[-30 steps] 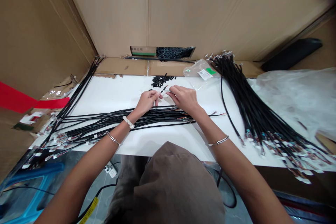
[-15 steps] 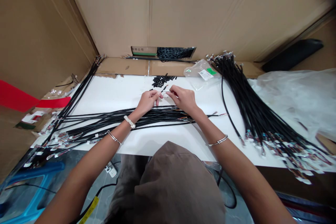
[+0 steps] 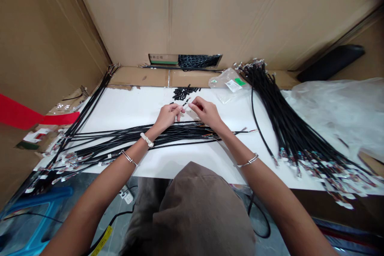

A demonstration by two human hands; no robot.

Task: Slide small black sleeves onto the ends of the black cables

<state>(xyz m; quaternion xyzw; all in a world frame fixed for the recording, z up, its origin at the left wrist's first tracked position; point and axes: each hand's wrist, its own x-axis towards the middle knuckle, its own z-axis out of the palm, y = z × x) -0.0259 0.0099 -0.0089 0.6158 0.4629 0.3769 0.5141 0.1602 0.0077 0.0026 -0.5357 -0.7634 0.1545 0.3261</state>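
Observation:
My left hand (image 3: 168, 116) is closed in a pinch around a black cable (image 3: 185, 103), whose end pokes out past the thumb with fine bare wires at its tip. Close to that tip, the thumb and forefinger of my right hand (image 3: 206, 111) are pressed together; anything between them is too small to make out. Just beyond the hands lies a pile of short black tube pieces (image 3: 181, 93). Below my wrists, a bundle of black cables (image 3: 168, 133) stretches across the white table (image 3: 180, 160), with coloured wire ends at its right.
At right a thick bundle of black cables (image 3: 270, 108) with white connectors fans over the table. A clear plastic bag (image 3: 223, 93) lies beside it, and plastic sheeting (image 3: 339, 104) further right. More cables (image 3: 90, 104) run along the left edge. Cardboard (image 3: 198, 16) walls the back.
The view has shifted slightly. My right fingertips have moved a little around the cable tip, and a white strip between the hands shows less now. My left hand keeps its grip.

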